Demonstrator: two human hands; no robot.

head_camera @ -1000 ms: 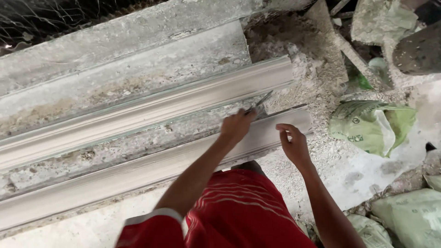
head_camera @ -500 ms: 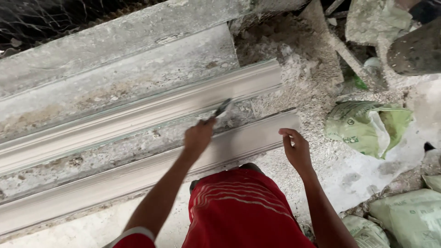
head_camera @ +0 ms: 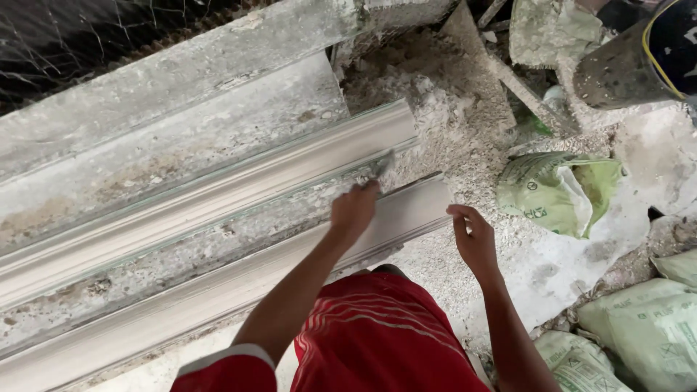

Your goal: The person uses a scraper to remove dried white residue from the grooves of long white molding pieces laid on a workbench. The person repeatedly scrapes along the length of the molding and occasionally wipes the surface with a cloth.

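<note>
Clamped in the left hand point(head_camera: 353, 213) is a small scraper blade point(head_camera: 382, 165), its tip set on the upper plaster moulding point(head_camera: 218, 199), whose long axis runs left-low to right-high. Right hand point(head_camera: 475, 243) is held open, fingers touching the end of the lower moulding point(head_camera: 406, 207), farther from the blade.
</note>
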